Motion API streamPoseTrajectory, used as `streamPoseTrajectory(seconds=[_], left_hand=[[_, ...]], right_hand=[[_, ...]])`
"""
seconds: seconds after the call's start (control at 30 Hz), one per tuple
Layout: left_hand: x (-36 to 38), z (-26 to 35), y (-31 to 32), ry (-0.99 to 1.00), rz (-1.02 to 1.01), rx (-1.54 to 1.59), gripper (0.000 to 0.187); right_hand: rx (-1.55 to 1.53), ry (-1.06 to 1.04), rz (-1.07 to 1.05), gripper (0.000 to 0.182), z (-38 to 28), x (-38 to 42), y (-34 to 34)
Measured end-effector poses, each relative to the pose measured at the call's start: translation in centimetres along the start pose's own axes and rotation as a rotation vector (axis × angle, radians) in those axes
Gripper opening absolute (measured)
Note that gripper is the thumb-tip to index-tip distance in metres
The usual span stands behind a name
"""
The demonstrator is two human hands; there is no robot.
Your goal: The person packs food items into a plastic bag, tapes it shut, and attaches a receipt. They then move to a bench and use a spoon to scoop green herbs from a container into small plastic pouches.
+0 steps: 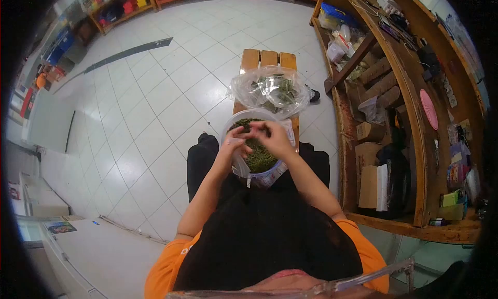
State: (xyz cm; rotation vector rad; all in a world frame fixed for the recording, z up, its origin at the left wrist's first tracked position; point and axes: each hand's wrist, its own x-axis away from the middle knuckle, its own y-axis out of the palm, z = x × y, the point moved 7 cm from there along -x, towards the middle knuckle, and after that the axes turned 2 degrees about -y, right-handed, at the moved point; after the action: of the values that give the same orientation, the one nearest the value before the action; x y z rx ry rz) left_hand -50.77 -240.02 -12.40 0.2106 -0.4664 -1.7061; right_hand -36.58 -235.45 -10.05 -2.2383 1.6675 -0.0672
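Two hands meet over bowl: left hand (pixel 232 143) and right hand (pixel 274 137), fingertips pinched narrow on small bit of green stuff (pixel 259 156); exact grip hidden. Greens likely light, loose, crumbly; take in small pinches. Clear plastic bowl (pixel 234 166) on lap, probably light, flexible; hold by rim. Far: plastic bag (pixel 249 89) of greens on wooden desk (pixel 250 59). Right: cluttered shelf (pixel 410 117).

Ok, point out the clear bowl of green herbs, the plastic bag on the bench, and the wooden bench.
bowl (pixel 236 121), head view, near-left rim.
plastic bag (pixel 249 83), head view, left side of the bag.
wooden bench (pixel 268 57), head view, bare far-end slat.
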Motion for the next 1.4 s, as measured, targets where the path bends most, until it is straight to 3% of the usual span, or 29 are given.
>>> streamPoseTrajectory(seconds=[0.03,0.1,0.17,0.3,0.37,0.4,0.43,0.47,0.5,0.57,0.6,0.67,0.73,0.77,0.83,0.87,1.0,1.07,1.13,1.2,1.27,1.4], left_hand=[[0.0,-1.0,1.1,-0.16,-0.108,0.141,0.05],[0.3,-2.0,0.9,-0.224,-0.035,0.162,0.049],[0.2,-2.8,0.9,-0.232,-0.144,0.132,0.044],[0.5,-1.6,0.8,-0.19,-0.111,-0.001,0.037],[0.6,1.0,-1.3,0.273,0.283,-0.365,0.03],[0.6,1.4,-1.1,0.273,0.285,-0.365,0.03],[1.7,3.6,-0.7,0.524,0.429,-0.678,0.027],[3.0,5.3,0.3,0.777,0.568,-0.993,0.024],[3.2,5.8,0.7,0.776,0.57,-0.992,0.024],[2.4,5.0,2.8,0.659,0.246,-1.055,0.02],[1.9,4.2,2.4,0.562,0.226,-0.971,0.017],[1.6,3.9,1.6,0.547,0.23,-0.965,0.015],[1.5,4.1,1.5,0.529,0.23,-0.956,0.014],[1.8,4.5,1.8,0.579,0.255,-1.116,0.012],[2.2,5.0,2.4,0.627,0.283,-1.276,0.011],[2.5,5.4,2.3,0.643,0.343,-1.305,0.011],[3.0,6.1,1.8,0.637,0.479,-1.341,0.012],[3.2,5.9,1.5,0.59,0.498,-1.319,0.013],[2.8,4.8,2.4,0.523,0.267,-1.314,0.021],[2.8,5.4,2.9,0.573,0.192,-1.285,0.027],[3.0,6.9,3.8,0.665,0.139,-1.219,0.048],[2.7,7.0,3.9,0.589,0.01,-1.383,0.054]], right_hand=[[0.002,0.003,0.001,0.009,-0.6,0.4,0.2],[0.173,-0.32,-0.152,0.013,-3.4,1.4,1.8],[0.171,-0.301,-0.11,0.015,-3.5,1.6,1.5],[0.252,-0.381,0.007,0.011,-3.3,1.3,0.8],[0.26,-0.405,0.084,0.01,-3.4,1.3,0.2],[0.179,-0.228,0.065,0.008,-2.6,1.1,-0.1],[0.098,-0.051,0.045,0.006,-1.6,1.1,-0.2],[0.098,-0.052,0.043,0.006,-1.5,1.1,-0.1],[-0.003,-0.017,0.002,0.006,-0.9,1.1,0.3],[-0.103,0.023,-0.04,0.006,0.1,1.4,0.9],[-0.189,0.028,-0.034,0.01,0.3,1.5,1.1],[-0.274,0.032,-0.03,0.015,0.7,1.5,1.2],[-0.125,0.065,-0.128,0.008,0.1,1.6,1.5],[-0.124,0.068,-0.129,0.008,-0.4,1.7,1.6],[0.176,-0.243,-0.043,0.008,-3.4,1.9,1.7],[0.217,-0.268,0.06,0.008,-3.3,1.9,1.4],[0.268,-0.187,0.142,0.009,-2.3,1.6,1.0],[0.369,-0.473,0.08,0.023,-4.2,2.4,1.9],[0.392,-0.451,0.052,0.031,-4.0,2.5,2.4],[0.417,-0.429,0.025,0.04,-3.9,2.5,2.5],[0.404,-0.376,0.046,0.049,-3.7,2.4,1.8],[0.229,-0.31,-0.024,0.031,-3.3,1.9,1.9]])
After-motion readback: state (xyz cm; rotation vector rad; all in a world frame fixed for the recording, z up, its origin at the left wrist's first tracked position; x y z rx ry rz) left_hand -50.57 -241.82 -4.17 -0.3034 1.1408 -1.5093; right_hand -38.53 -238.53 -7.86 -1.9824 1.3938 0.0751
